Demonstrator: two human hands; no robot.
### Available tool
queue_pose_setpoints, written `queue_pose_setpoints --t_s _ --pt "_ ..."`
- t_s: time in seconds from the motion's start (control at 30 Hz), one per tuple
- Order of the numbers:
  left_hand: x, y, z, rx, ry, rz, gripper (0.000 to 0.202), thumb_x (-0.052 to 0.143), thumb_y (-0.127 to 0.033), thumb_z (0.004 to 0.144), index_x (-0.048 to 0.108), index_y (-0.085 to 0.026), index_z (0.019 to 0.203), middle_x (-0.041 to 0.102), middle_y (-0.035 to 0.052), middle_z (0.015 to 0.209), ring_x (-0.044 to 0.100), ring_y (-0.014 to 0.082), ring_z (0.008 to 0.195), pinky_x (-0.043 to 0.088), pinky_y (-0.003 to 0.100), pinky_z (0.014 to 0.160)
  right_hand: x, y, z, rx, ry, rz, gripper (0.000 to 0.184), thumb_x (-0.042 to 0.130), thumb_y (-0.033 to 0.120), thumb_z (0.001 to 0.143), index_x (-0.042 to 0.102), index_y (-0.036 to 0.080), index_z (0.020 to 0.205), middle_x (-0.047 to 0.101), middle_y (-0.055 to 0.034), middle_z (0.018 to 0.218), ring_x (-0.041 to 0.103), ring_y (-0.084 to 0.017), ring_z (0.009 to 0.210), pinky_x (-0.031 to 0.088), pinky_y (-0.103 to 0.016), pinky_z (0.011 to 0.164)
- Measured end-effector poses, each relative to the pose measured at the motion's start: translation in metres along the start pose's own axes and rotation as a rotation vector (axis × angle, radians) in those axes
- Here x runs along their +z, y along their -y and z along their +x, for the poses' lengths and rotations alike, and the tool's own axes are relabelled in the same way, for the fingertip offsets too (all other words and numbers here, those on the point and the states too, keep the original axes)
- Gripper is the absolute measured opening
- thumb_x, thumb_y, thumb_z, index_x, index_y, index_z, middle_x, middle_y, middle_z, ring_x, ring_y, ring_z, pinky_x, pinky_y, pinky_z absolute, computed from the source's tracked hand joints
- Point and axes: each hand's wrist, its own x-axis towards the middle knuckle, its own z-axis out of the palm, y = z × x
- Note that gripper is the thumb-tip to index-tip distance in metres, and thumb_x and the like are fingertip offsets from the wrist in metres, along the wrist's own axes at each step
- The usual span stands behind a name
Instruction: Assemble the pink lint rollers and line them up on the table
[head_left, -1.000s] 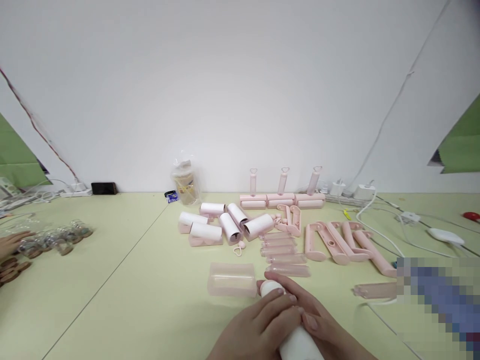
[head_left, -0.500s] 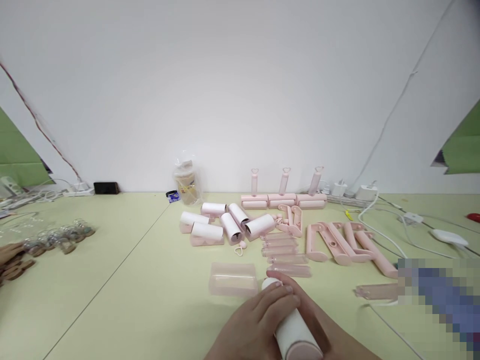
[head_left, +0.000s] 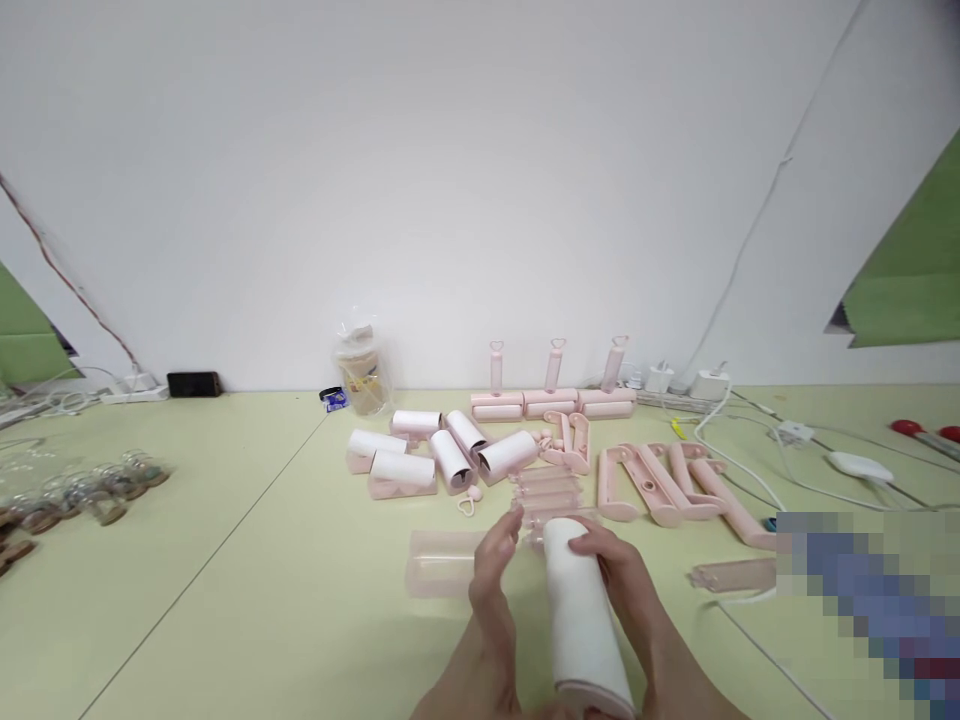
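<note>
- The white roll (head_left: 589, 620) is at the near side of the pale green desk (head_left: 225, 640), between the hands.
- The right hand (head_left: 634, 590) has its fingers curled on the roll's right side.
- The left hand (head_left: 493, 590) is beside it, fingers close together and clear of it; whether the thumb touches the near end is hard to tell.
- Behind the desk rises a white wall (head_left: 450, 200), with green cloth (head_left: 911, 275) at right.
</note>
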Motion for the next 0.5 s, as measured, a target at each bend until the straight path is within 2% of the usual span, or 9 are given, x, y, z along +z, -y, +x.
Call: queue_pose_setpoints --t_s 0.07,0.13,0.2,0.3,0.4,0.5 --pt "0.007 0.002 0.002 -0.034 -0.036 -0.098 0.09 0.062 -0.069 0.057 0.033 -0.025 0.13 0.035 0.013 0.137 0.036 0.0349 0.122 0.035 0.047 0.097 0.0 0.0 0.003 -0.022 -0.055 -0.048 0.08 0.075 0.021 0.051 0.037 0.033 0.12 0.024 -0.0047 0.14 0.018 -0.037 0.13 0.025 -0.043 0.1" --pt "0.015 0.002 0.003 -0.099 -0.036 -0.168 0.082 0.052 -0.07 0.066 0.031 -0.024 0.131 0.04 0.0138 0.132 0.047 0.0316 0.114 0.043 0.044 0.088 0.001 -0.001 0.006 -0.019 -0.072 -0.036 0.073 0.076 0.027 0.053 0.043 0.031 0.118 0.032 -0.0056 0.137 0.022 -0.038 0.128 0.027 -0.045 0.099" --pt "0.021 0.001 0.004 -0.209 -0.039 -0.254 0.075 0.047 -0.069 0.071 0.033 -0.024 0.13 0.05 0.0124 0.121 0.056 0.0279 0.101 0.049 0.039 0.078 0.003 -0.005 0.007 -0.001 -0.054 -0.028 0.062 0.075 0.031 0.054 0.051 0.03 0.111 0.041 -0.0069 0.132 0.026 -0.039 0.126 0.029 -0.048 0.097" --pt "0.027 -0.004 0.002 -0.397 -0.03 -0.399 0.076 0.051 -0.065 0.072 0.027 -0.026 0.133 0.06 0.0073 0.097 0.063 0.0204 0.073 0.05 0.03 0.061 0.007 -0.012 0.004 -0.052 0.015 -0.091 0.048 0.071 0.028 0.06 0.056 0.028 0.106 0.043 -0.0074 0.132 0.026 -0.037 0.126 0.029 -0.049 0.096" --pt "0.027 -0.01 0.001 -0.576 -0.022 -0.451 0.074 0.05 -0.062 0.075 0.02 -0.029 0.134 0.058 -0.0005 0.071 0.057 0.0135 0.047 0.046 0.024 0.045 0.009 -0.014 -0.001 -0.118 0.072 -0.16 0.058 0.069 0.023 0.062 0.05 0.028 0.116 0.036 -0.0075 0.138 0.028 -0.036 0.126 0.032 -0.048 0.093" --pt "0.027 -0.014 0.002 -0.674 -0.064 -0.501 0.074 0.049 -0.063 0.074 0.018 -0.032 0.133 0.054 -0.0045 0.062 0.051 0.0109 0.038 0.041 0.02 0.036 -0.001 -0.005 0.005 -0.164 0.12 -0.221 0.081 0.076 0.023 0.054 0.039 0.028 0.126 0.023 -0.0087 0.144 0.025 -0.037 0.128 0.031 -0.048 0.095"
